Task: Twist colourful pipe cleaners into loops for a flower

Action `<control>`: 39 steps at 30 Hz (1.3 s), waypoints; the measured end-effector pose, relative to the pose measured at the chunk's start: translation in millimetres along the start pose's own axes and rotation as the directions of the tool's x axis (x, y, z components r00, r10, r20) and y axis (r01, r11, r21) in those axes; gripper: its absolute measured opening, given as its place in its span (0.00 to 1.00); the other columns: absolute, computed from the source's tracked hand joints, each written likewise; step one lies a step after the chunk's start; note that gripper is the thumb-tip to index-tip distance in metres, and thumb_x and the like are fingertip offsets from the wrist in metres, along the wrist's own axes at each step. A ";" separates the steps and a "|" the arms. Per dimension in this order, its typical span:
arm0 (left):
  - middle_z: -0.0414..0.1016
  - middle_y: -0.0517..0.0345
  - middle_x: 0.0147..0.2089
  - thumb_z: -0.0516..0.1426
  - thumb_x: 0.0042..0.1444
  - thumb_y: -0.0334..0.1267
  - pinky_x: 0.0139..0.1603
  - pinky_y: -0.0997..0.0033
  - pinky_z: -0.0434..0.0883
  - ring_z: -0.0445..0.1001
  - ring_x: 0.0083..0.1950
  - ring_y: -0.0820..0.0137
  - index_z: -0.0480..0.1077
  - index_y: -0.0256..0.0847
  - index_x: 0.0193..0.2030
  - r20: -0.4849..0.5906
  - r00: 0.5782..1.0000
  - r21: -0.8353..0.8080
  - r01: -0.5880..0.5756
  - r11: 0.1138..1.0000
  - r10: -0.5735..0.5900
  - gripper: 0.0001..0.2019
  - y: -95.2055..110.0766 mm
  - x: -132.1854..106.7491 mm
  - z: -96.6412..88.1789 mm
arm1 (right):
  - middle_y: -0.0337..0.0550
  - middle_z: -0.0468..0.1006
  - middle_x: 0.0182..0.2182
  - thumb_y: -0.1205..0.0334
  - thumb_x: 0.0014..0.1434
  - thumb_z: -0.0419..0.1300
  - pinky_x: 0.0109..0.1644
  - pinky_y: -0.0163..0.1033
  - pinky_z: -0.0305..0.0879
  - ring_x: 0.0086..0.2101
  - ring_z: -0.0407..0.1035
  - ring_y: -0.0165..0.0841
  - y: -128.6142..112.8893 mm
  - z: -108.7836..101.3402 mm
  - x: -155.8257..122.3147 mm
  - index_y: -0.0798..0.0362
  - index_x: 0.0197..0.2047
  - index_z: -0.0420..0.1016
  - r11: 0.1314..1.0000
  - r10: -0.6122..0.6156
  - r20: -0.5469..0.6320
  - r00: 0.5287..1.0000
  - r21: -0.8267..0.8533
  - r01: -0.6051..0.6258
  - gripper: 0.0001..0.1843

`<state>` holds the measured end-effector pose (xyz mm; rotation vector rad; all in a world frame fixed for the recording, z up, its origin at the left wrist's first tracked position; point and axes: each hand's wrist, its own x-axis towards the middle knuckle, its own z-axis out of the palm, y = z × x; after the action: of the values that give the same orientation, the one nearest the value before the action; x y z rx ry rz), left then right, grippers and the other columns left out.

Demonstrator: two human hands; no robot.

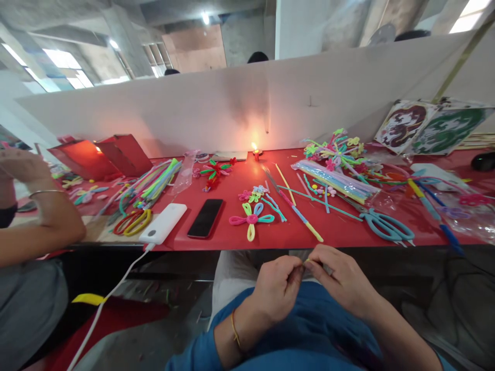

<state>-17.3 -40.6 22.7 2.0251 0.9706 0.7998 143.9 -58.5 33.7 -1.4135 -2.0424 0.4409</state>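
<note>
My left hand [276,288] and my right hand [340,281] meet over my lap, just below the front edge of the red table [278,237]. Both pinch the same thin yellowish pipe cleaner [309,262], whose short visible stretch runs between the fingertips. The fingers of both hands are curled closed around it. On the table straight ahead lies a finished pipe-cleaner flower [252,219] in pink, blue and yellow. A blue and yellow pipe cleaner [303,219] lies slanted beside it.
A black phone [205,218] and a white power bank [163,223] with a cable lie at the left. Teal scissors [386,225] sit at the right, near a bag of pipe cleaners [334,178]. A lit candle [255,150] burns by the white partition. Another person's arm [42,226] rests at the far left.
</note>
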 end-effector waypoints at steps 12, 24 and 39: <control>0.59 0.64 0.22 0.51 0.53 0.38 0.26 0.77 0.55 0.55 0.25 0.78 0.67 0.36 0.25 0.191 0.959 -0.350 0.265 0.898 -0.209 0.10 6.2 4.3 -3.9 | 0.42 0.71 0.26 0.67 0.57 0.49 0.31 0.35 0.61 0.28 0.64 0.30 6.7 -16.0 1.2 0.52 0.29 0.67 0.974 -0.225 0.106 0.968 -0.001 0.227 0.09; 0.54 0.69 0.13 0.63 0.40 0.39 0.15 0.79 0.42 0.48 0.14 0.84 0.64 0.35 0.25 0.564 0.816 -0.805 0.578 0.138 -0.129 0.13 -5.6 3.3 -0.3 | 0.42 0.73 0.27 0.69 0.55 0.53 0.33 0.36 0.66 0.29 0.66 0.31 -8.5 -6.5 0.6 0.51 0.32 0.70 0.904 -0.376 -0.202 0.904 0.135 0.406 0.06; 0.58 0.67 0.16 0.54 0.50 0.47 0.16 0.78 0.48 0.53 0.16 0.82 0.66 0.34 0.27 0.408 0.861 -0.646 0.508 0.570 -0.305 0.15 -16.7 6.0 -1.6 | 0.39 0.68 0.22 0.56 0.56 0.52 0.27 0.36 0.61 0.27 0.66 0.33 38.8 -11.9 10.8 0.49 0.29 0.66 0.924 0.285 -0.483 0.828 0.367 -0.103 0.08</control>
<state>-21.5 -27.7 11.1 1.0775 0.7451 0.5219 177.0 -34.7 23.3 -1.3558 -1.3150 0.3959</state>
